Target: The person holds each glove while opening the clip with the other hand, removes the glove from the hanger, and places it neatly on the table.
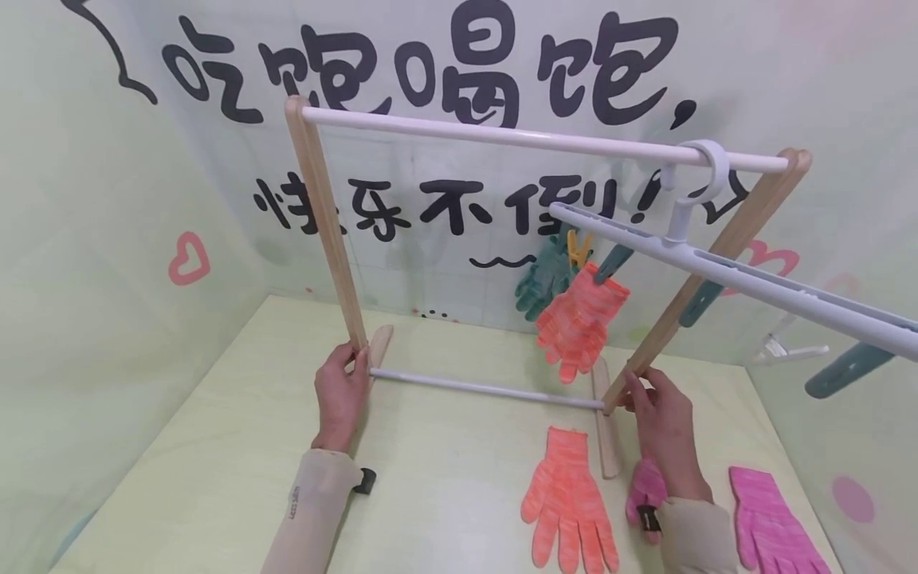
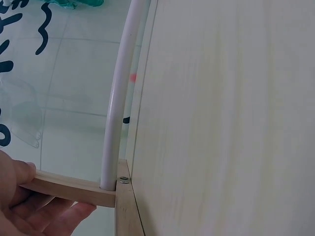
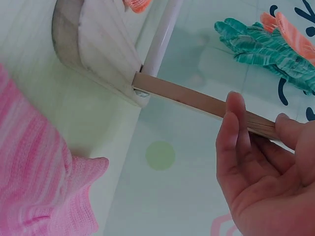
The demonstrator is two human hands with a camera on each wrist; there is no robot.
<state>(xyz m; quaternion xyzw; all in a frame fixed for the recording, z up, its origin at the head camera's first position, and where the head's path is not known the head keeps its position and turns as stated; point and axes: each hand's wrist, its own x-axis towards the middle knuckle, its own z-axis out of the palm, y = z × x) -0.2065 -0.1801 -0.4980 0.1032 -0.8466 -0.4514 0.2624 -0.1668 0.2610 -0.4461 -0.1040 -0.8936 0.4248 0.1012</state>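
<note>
A drying rack with wooden posts and a white top bar [image 1: 502, 137] stands on the table. My left hand [image 1: 340, 395] grips the left post [image 1: 326, 223] low down, just above its foot; the left wrist view shows thumb and fingers on either side of the wood. My right hand [image 1: 660, 422] holds the right post [image 3: 182, 97] near its lower end between thumb and fingers. From the top bar hangs a grey clip hanger [image 1: 746, 275] with dark green clips. An orange glove [image 1: 577, 323] and a green glove [image 1: 545, 275] hang from it.
Another orange glove [image 1: 570, 502] lies flat on the table [image 1: 445, 478] in front of the rack. Pink gloves lie at the right, one glove [image 1: 770, 518] near the edge and another [image 1: 648, 486] partly behind my right wrist. A printed wall [image 1: 445, 263] stands behind.
</note>
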